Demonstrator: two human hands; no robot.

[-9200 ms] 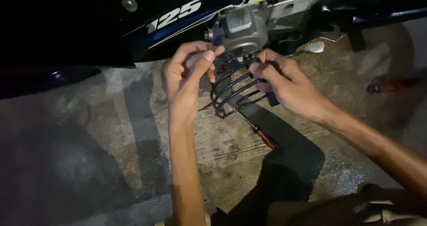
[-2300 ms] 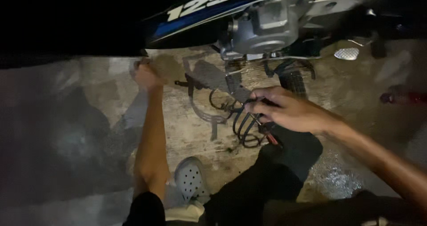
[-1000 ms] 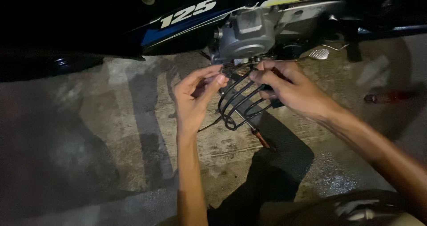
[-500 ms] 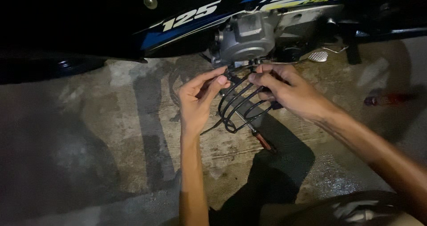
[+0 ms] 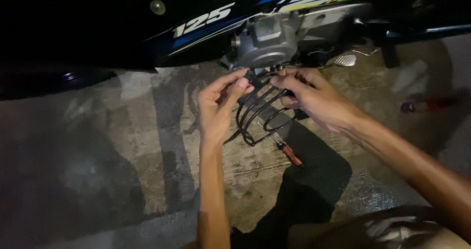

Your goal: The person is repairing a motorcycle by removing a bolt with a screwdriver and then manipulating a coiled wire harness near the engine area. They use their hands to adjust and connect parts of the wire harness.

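Observation:
A black metal wire guard (image 5: 260,115) made of curved bars is held up against the underside of a motorcycle's grey engine (image 5: 267,43). My left hand (image 5: 220,104) grips its left side, thumb and fingers pinched near the top edge. My right hand (image 5: 314,98) grips its upper right side, fingers curled over the bars. A screwdriver (image 5: 287,150) with a reddish handle lies on the concrete just below the guard, under neither hand.
The motorcycle's dark blue and white body panel (image 5: 206,26) spans the top of the view. A metal foot pedal (image 5: 345,60) sticks out to the right of the engine. A red-handled tool (image 5: 427,105) lies on the concrete floor (image 5: 147,156) at far right.
Earlier my left hand reached down to the floor while the right held the guard alone. Both hands now hold the guard under the engine; over the last second they barely shifted.

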